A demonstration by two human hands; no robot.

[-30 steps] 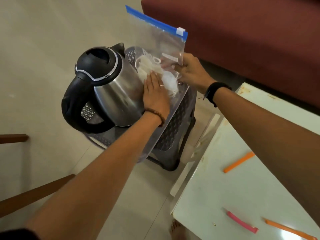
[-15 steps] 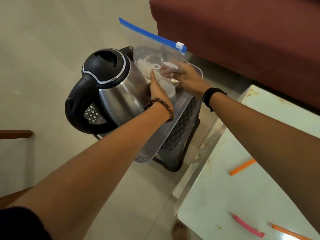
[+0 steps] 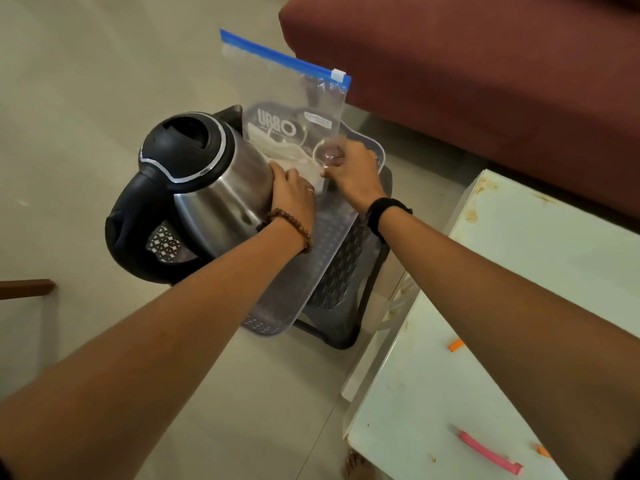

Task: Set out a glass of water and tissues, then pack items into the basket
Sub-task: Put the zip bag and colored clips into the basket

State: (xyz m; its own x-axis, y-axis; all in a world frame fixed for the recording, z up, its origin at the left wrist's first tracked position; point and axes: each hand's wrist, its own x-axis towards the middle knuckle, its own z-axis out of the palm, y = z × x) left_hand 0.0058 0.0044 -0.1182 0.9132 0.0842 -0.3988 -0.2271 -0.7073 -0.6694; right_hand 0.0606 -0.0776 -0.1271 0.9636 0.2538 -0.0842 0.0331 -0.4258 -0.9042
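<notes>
Both hands are working at the basket (image 3: pixel 332 258), a grey perforated plastic one that stands on the floor between the dark red sofa (image 3: pixel 485 81) and the white tabletop (image 3: pixel 502 306). An electric kettle (image 3: pixel 194 188) of steel with a black lid and handle fills the left part of the basket. Just beside it, a clear zip bag (image 3: pixel 287 98) with a blue closing strip stands upright in the right part, and its top rises well above the rim. Inside the bag there is white folded material, probably the tissues (image 3: pixel 291 157), and something clear and round that may be a glass, but I cannot say for sure.

The left hand (image 3: pixel 294 199) lies flat, with the fingers together, and presses the lower part of the bag where it meets the kettle. The right hand (image 3: pixel 349 171) pinches the right edge of the bag between thumb and fingers.

It seems the packing step is in hand: the bag must sit down into the space beside the kettle. To do it well, I think the right hand should keep the bag upright and guide it down, while the left hand pushes the soft contents low and away from the kettle, gently if a glass really is inside. The tall top can fold over afterwards.

On the tabletop lie a pink clip (image 3: pixel 490 452) and small orange pieces (image 3: pixel 455 345), well apart from the basket.
</notes>
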